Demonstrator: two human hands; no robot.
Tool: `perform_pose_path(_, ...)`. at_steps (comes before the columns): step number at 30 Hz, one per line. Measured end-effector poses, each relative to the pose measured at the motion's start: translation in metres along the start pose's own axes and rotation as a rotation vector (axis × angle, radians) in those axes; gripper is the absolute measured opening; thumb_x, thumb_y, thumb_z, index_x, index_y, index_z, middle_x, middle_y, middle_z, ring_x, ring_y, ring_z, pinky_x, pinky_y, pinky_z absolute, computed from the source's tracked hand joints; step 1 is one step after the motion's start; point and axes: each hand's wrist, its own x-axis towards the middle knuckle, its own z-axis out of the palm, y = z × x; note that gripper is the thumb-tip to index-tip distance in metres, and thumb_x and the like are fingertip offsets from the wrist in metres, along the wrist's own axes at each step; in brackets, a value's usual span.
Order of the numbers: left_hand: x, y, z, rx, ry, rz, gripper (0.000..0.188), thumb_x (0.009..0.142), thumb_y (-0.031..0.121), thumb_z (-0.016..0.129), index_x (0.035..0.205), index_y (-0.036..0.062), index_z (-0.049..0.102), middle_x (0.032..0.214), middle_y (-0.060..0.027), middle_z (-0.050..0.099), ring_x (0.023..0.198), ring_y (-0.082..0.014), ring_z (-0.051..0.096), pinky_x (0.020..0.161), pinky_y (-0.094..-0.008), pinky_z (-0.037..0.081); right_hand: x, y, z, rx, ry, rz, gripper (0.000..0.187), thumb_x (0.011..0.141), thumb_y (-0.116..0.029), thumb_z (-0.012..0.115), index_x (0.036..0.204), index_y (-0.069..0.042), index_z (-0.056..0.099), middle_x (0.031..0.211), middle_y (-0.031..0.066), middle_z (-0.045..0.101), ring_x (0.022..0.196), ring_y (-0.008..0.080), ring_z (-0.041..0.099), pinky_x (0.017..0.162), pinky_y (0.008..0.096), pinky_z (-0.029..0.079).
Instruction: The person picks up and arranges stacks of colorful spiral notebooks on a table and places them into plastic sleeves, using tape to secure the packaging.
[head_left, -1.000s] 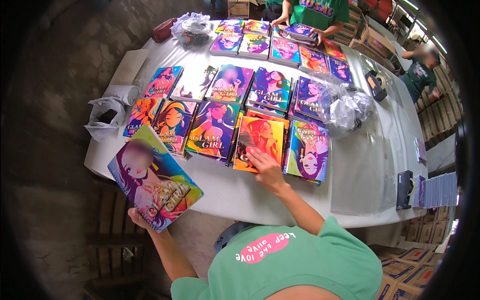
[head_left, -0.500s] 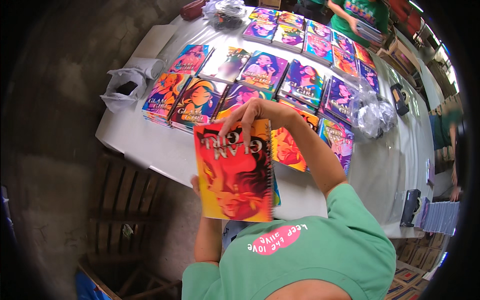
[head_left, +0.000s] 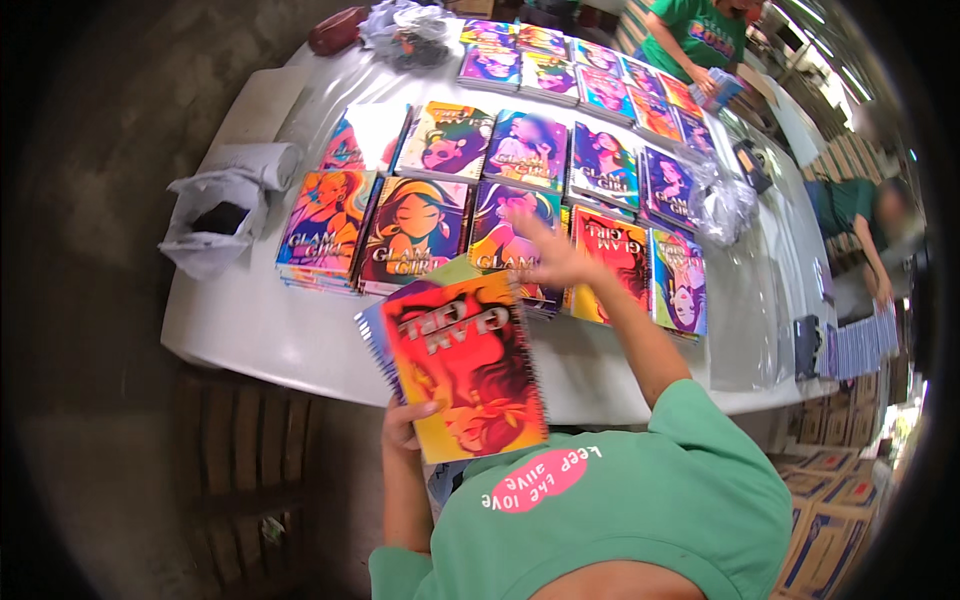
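Note:
In front of my chest, my left hand (head_left: 405, 422) grips a small pile of spiral notebooks by its lower left edge, thumb on top. Uppermost is a red-orange spiral notebook (head_left: 468, 370), its cover upside down to me; others fan out beneath it, a blue-purple one with its coil at the left. My right hand (head_left: 552, 258), somewhat blurred, reaches over the near row with fingers apart and nothing in them. Just beyond its fingers is a stack with a purple-and-teal cover (head_left: 500, 222); whether they touch cannot be made out. To its right lies a red-orange notebook stack (head_left: 612, 262).
Several more notebook stacks stand in rows on the white table (head_left: 270, 335). A plastic bag (head_left: 215, 225) sits left, clear plastic (head_left: 722, 205) right. A co-worker in green handles notebooks at the far right; another person stands further right. A wooden chair (head_left: 245, 460) is below left.
My right hand has let go of the red-orange notebook and moved forward over the stacks. The pile in my left hand now tilts and shows notebooks fanned beneath.

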Motion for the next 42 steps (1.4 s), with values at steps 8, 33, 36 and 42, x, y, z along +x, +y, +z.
perform_pose_path(8,0.0,0.059,-0.059,-0.092,-0.061,-0.006,0.053,0.083,0.009,0.057,0.133,0.0031,0.041,0.127,-0.0176,0.053,0.113,-0.0377,0.054,0.097,-0.0546,0.041,-0.08,-0.069,0.011,0.363,0.513,0.227,0.049,0.072,0.006,0.057,0.12,-0.006,0.059,0.12,0.0113,0.061,0.119,0.0281,0.052,0.106,0.0481,0.031)
perform_pose_path(33,-0.047,0.12,-0.146,-0.168,0.19,0.352,0.058,0.061,0.022,0.054,0.114,-0.0006,0.054,0.103,-0.0183,0.063,0.091,-0.0377,0.062,0.085,-0.0497,0.051,0.061,-0.14,0.006,1.644,0.463,-0.05,0.017,0.085,-0.003,0.063,0.101,0.0,0.067,0.101,0.0144,0.068,0.097,0.0263,0.065,0.089,0.039,0.049)
perform_pose_path(36,-0.01,0.113,-0.08,-0.467,0.137,0.492,0.042,0.074,0.037,0.065,0.097,0.0026,0.059,0.106,-0.0157,0.062,0.093,-0.0319,0.061,0.085,-0.0477,0.05,0.107,-0.116,0.009,1.514,0.098,-0.817,0.019,0.083,-0.003,0.065,0.101,0.0,0.068,0.101,0.0169,0.067,0.097,0.0289,0.064,0.095,0.0412,0.045)
perform_pose_path(42,-0.001,0.103,-0.12,-0.29,0.056,0.393,0.04,0.075,0.037,0.067,0.093,0.0018,0.059,0.102,-0.0156,0.062,0.09,-0.0307,0.061,0.082,-0.0467,0.051,0.217,-0.175,0.039,0.844,-0.367,-0.514,0.025,0.087,-0.004,0.055,0.11,-0.007,0.065,0.124,0.0117,0.058,0.117,0.0264,0.053,0.102,0.0365,0.039)
